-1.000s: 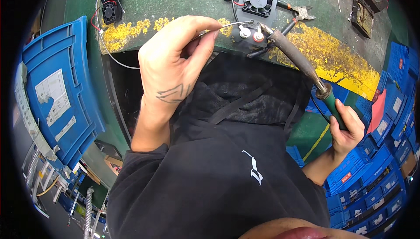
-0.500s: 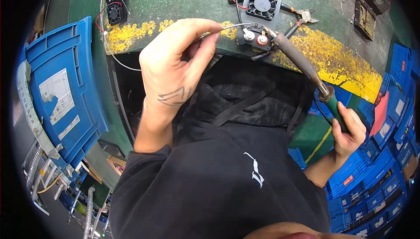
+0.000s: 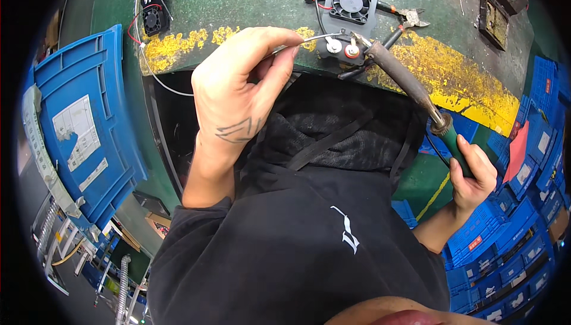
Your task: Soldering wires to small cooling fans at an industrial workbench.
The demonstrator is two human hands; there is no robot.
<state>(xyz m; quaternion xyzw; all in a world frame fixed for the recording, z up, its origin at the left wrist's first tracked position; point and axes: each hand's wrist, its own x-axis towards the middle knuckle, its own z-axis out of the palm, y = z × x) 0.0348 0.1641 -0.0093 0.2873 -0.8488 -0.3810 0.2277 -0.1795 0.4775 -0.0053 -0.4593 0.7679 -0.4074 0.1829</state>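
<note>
My left hand pinches a thin grey solder wire between thumb and fingertips. The wire's far end reaches a small black fan assembly with two round screw terminals, one ringed in red, at the bench edge. In my right hand, closed round its green handle, is a soldering iron. Its tip slants up and left to a metal tab beside the red-ringed terminal; whether it touches is too small to tell. A black cooling fan sits just behind the terminals, with a red lead running left.
Orange-handled cutting pliers lie partly under the fan assembly. A second small fan with wires is at the bench's left. A dark metal holder stands far right. Blue crates flank both sides of the worn green bench.
The fan assembly and the iron's tip have shifted slightly left in the view. The solder wire's end still reaches the terminals, and both hands keep their grips.
</note>
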